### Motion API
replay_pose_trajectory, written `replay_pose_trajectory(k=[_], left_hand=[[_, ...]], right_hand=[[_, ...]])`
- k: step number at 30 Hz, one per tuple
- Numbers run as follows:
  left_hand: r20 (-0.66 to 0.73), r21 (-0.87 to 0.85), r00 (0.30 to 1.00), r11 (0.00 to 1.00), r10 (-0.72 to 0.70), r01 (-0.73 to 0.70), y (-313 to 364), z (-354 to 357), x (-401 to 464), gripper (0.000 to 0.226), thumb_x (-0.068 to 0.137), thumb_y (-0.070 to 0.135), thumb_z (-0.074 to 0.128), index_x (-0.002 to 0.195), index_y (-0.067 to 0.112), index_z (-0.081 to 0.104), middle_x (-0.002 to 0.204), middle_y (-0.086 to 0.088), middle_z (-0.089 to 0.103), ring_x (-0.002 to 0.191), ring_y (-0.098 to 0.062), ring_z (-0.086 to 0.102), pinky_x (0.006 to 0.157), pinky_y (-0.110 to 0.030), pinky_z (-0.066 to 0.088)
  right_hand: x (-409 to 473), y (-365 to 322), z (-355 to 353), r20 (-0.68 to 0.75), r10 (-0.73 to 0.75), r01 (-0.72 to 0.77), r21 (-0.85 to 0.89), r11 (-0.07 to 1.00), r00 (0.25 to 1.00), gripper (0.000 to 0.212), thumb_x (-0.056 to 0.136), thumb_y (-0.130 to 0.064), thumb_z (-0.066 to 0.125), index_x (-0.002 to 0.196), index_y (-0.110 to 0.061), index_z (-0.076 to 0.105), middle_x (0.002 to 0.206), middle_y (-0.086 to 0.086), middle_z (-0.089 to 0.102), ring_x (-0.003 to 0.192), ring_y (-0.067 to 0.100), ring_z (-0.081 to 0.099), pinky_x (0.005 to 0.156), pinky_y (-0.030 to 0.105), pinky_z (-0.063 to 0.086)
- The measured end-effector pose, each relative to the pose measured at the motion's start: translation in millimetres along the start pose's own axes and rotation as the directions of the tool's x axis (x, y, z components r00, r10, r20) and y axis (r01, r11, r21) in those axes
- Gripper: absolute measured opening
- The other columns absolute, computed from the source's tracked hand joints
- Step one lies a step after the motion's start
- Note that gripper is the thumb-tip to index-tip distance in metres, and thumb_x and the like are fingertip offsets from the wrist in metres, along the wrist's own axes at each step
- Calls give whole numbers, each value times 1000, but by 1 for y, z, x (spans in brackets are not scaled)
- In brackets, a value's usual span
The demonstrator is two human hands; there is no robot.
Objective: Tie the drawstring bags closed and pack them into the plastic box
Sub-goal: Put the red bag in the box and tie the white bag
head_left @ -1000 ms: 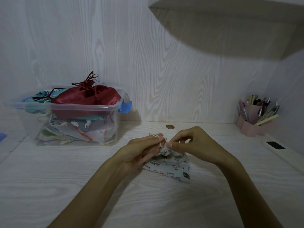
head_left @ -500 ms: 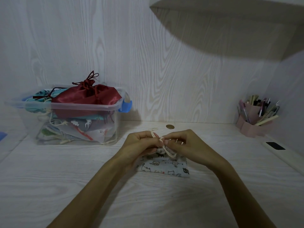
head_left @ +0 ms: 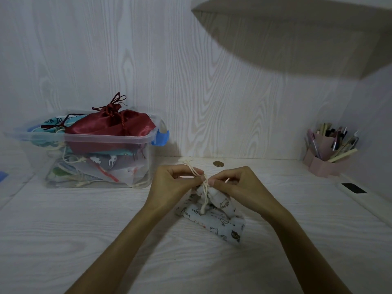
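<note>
A small white drawstring bag [head_left: 220, 221] printed with little cats lies on the desk at centre, its gathered neck raised toward my hands. My left hand [head_left: 171, 183] pinches the cream drawstring [head_left: 204, 194] at the neck, a loop of cord sticking up behind its fingers. My right hand [head_left: 237, 183] pinches the same cord from the right, fingertips meeting those of the left. The clear plastic box [head_left: 101, 142] with blue latches stands at the back left, holding several tied bags with a dark red satin bag [head_left: 110, 126] on top.
A pink pen holder [head_left: 326, 151] full of pens stands at the back right. A round cable hole [head_left: 218, 164] is in the desk behind my hands. A dark slot [head_left: 353, 188] lies at the right edge, and a shelf [head_left: 297, 22] overhangs above.
My hands have drawn closer over the bag's neck and worked the cord. The bag has turned and its body now trails toward the lower right.
</note>
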State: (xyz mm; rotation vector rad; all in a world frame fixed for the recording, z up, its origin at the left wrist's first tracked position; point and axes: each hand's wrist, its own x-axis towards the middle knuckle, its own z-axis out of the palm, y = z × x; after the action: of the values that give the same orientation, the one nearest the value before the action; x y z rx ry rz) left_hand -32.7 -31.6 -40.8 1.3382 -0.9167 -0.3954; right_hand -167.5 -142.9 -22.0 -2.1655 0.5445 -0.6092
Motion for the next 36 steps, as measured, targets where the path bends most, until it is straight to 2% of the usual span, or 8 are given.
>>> replay_pose_trajectory(k=[5,12,17,20,23,31,34,36], left_hand=[[24,53,996,995,82,-84,-4,0,-1,11,69,5,79,77,11,75,73,0,75,68,-11,71,64,-15,53],[3,112,990,984,140,-139,-8,-2,1,10,65,17,82,73,14,76,73,1,73,67,-8,67,61,-14,49],[101,5,994,999,35,-36,-7,-9,4,13,70,7,77,83,6,75,78,-4,76,75,-14,73,67,-16,54],[129,67,992,998,-12,3,-12,-12,6,9,79,11,71,87,11,75,86,2,76,79,-6,70,67,-16,55],[67,144,997,989,-29,19,-20,-14,8,7,83,12,69,82,17,74,83,5,74,72,-3,68,63,-18,54],[8,263,995,960,-97,92,-32,-13,10,11,82,18,71,73,23,71,78,-1,74,76,-14,71,72,-39,56],[-5,311,992,943,-126,121,-36,-16,12,10,81,24,73,71,26,72,73,4,74,74,-11,71,77,-44,57],[-16,340,991,931,-134,132,-39,-18,13,10,79,29,74,69,26,73,70,6,74,75,-12,71,80,-48,56]], right_hand=[[2,-1,2,124,196,-216,180,960,973,12,90,-19,61,97,-15,70,62,-3,63,46,-1,52,50,9,42],[0,1,4,136,102,-129,200,971,985,18,91,-19,60,103,-18,73,66,-11,65,51,-1,48,58,11,43],[2,3,7,13,112,-112,234,966,994,15,84,-16,68,97,-12,75,64,-10,69,50,-3,55,60,10,47],[4,7,9,-100,109,-92,161,983,989,13,85,-16,67,93,-8,73,53,-13,63,48,0,58,55,4,43],[5,12,13,-136,96,-93,27,995,986,10,88,-17,65,91,-10,71,68,-10,66,49,-1,60,55,-1,41],[8,24,9,-139,136,-155,-139,978,981,11,89,-20,62,92,-14,71,67,-10,64,58,4,62,51,-1,38],[9,26,10,-137,135,-162,-208,965,981,11,89,-20,62,91,-15,71,63,-9,63,56,4,62,56,6,46],[11,28,12,-139,135,-168,-255,952,981,8,89,-20,63,84,-20,70,69,-7,66,60,7,65,67,24,55]])
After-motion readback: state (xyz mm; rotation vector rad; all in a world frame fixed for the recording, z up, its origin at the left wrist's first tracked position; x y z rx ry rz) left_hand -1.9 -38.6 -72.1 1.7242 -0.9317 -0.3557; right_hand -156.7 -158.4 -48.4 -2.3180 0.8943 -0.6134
